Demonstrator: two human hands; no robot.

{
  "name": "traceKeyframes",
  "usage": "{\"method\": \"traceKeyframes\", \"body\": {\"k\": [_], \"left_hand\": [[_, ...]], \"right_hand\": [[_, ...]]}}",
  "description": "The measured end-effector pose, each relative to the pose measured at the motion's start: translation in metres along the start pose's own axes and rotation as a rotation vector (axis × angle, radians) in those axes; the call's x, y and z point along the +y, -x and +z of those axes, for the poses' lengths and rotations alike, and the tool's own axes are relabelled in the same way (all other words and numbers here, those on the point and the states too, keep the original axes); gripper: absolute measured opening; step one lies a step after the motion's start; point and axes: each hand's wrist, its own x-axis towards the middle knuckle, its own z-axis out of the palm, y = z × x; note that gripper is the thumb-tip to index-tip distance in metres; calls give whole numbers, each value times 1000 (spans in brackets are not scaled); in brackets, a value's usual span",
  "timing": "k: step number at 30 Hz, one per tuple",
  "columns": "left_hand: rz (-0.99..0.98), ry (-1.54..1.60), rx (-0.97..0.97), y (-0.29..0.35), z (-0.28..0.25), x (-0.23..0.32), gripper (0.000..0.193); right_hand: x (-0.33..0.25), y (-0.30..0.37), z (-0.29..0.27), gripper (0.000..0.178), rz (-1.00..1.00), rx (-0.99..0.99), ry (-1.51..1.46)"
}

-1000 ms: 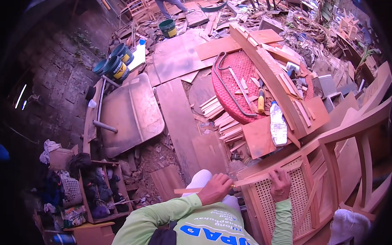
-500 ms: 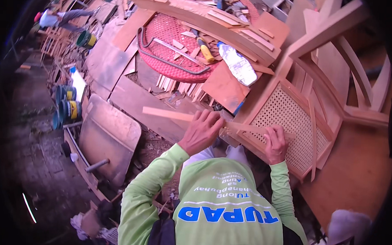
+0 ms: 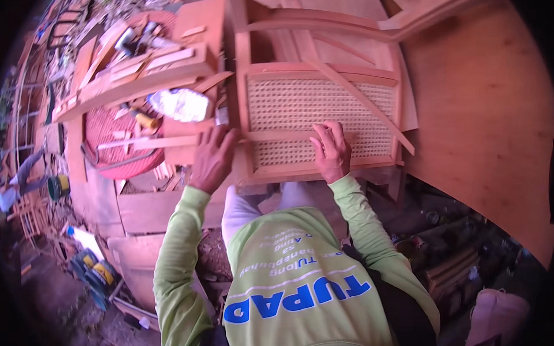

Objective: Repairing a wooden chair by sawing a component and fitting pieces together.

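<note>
A wooden frame with a woven cane panel [image 3: 328, 104] lies straight ahead of me. A long thin wooden strip [image 3: 144, 142] runs from the left, under my left hand [image 3: 211, 161], and across the lower part of the cane. My left hand grips the strip at the frame's left post. My right hand [image 3: 331, 152] sits on top of the cane with bent fingers pressing the strip's right end down. A second loose slat [image 3: 365, 106] lies diagonally over the panel. Both my sleeves are light green.
Left of the frame are a clear plastic bottle [image 3: 182, 104], a yellow-handled tool [image 3: 146, 121], a red round woven piece [image 3: 116, 158] and stacked wooden parts [image 3: 140, 67]. A large plywood sheet [image 3: 492, 119] fills the right. Another person [image 3: 14, 185] stands far left, near blue-and-yellow cans [image 3: 93, 270].
My view has swung so the cane frame now lies square in front of me. The strip in my left hand now lies across the cane. My right hand moved from the frame's edge onto the strip.
</note>
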Motion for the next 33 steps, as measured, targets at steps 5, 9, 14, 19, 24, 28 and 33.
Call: {"method": "traceKeyframes", "body": {"k": [5,9,14,19,24,28,33], "left_hand": [[-51,-89,38,14,-5,1,40],[-66,-32,2,7,1,9,39],[-90,-43,85,17,2,6,33],[-42,-62,52,2,-2,4,35],[-130,133,97,7,-15,14,34],[-241,581,211,-10,-36,82,39],[-352,1076,-85,-5,-31,142,57]], "right_hand": [[44,-44,-45,39,-139,302,261],[96,-67,-44,46,-140,291,302],[122,-78,-11,44,-165,260,253],[112,-89,-34,43,-100,158,387],[21,-123,-138,30,-300,306,84],[-45,-148,-230,18,-291,354,-1050],[-2,-128,-259,21,144,395,-864]]}}
